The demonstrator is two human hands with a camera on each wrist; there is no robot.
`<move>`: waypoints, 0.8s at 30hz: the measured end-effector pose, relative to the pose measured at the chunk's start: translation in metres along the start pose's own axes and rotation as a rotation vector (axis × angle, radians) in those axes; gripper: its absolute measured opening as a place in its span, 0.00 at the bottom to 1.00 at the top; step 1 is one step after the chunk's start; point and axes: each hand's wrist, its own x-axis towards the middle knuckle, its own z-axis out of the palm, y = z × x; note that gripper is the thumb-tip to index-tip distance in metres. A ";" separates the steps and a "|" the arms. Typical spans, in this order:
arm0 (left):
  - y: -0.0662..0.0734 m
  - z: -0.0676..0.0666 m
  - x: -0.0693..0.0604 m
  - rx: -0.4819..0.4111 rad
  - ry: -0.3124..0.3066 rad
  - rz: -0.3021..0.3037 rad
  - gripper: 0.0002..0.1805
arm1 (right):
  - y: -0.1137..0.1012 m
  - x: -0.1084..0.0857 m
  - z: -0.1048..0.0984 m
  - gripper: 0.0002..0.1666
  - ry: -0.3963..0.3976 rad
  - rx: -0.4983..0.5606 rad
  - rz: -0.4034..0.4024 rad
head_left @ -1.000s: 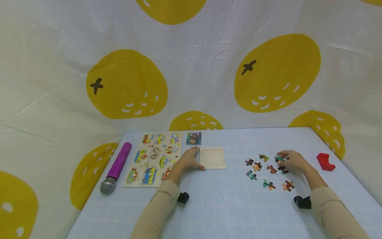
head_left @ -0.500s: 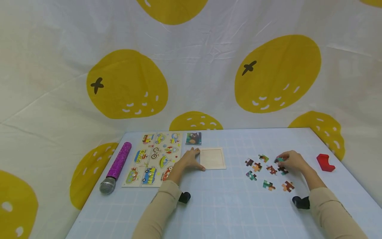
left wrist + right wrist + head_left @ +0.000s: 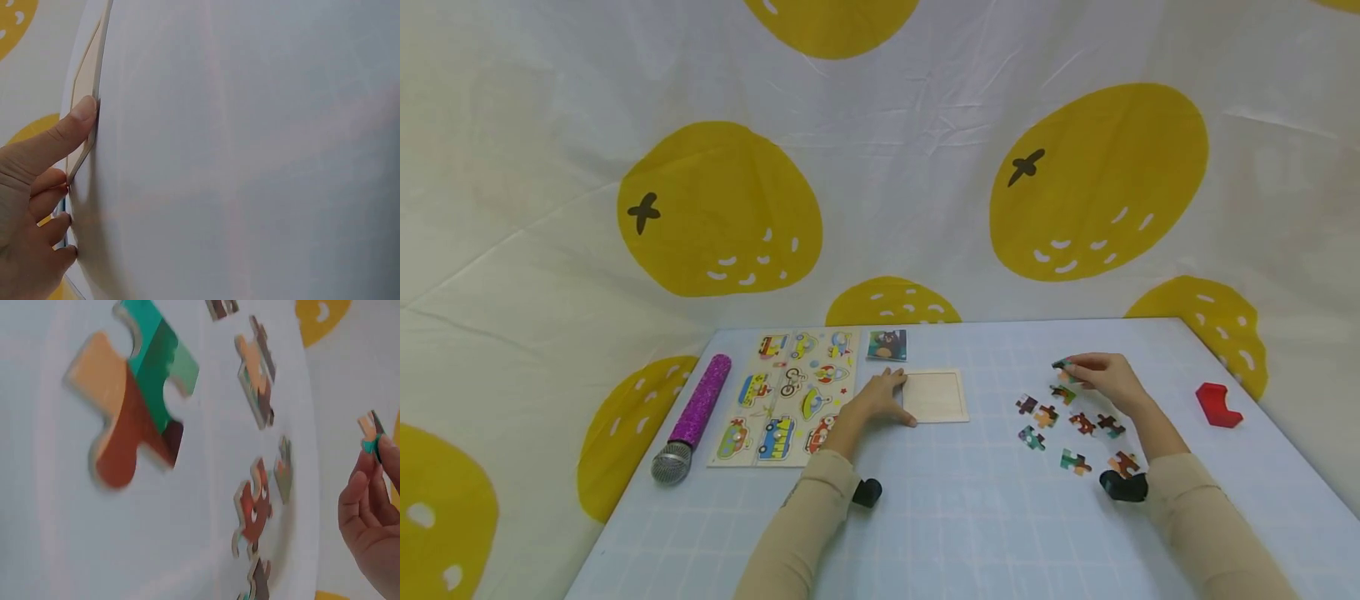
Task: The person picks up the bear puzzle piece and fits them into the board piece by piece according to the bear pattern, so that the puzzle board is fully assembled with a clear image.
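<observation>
My left hand [image 3: 877, 400] holds the left side of a shallow square wooden puzzle tray [image 3: 935, 397], which lies on the table with a bare inside. In the left wrist view the thumb [image 3: 84, 111] sits against the tray's near edge, and the other fingers curl at its side. Between thumb and fingers, my right hand [image 3: 1108, 381] pinches a small green and tan jigsaw piece [image 3: 370, 431], lifted above the table. Several loose jigsaw pieces [image 3: 1082, 423] in brown, orange and green lie flat below and around that hand.
Left of the tray lies a vehicle peg-puzzle board [image 3: 793, 400], with a purple glitter microphone [image 3: 698, 408] beside it. A small picture card of a bear [image 3: 887, 345] is behind the tray. At the right lies a red curved block [image 3: 1218, 406].
My right hand has picked up a jigsaw piece from the group's far right and carried it up and to the left. The left hand has stayed at the tray.
</observation>
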 end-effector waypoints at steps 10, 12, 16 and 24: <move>-0.001 -0.001 -0.002 -0.020 -0.013 -0.015 0.51 | -0.024 0.018 0.030 0.31 -0.025 0.274 -0.096; -0.002 -0.001 -0.002 -0.020 -0.014 -0.016 0.51 | -0.029 0.021 0.037 0.30 -0.027 0.270 -0.096; -0.002 0.000 -0.001 -0.024 -0.019 -0.026 0.51 | -0.037 0.027 0.051 0.27 -0.030 0.271 -0.105; -0.004 0.001 -0.001 -0.040 -0.008 -0.024 0.51 | -0.044 0.041 0.077 0.26 -0.059 0.318 -0.130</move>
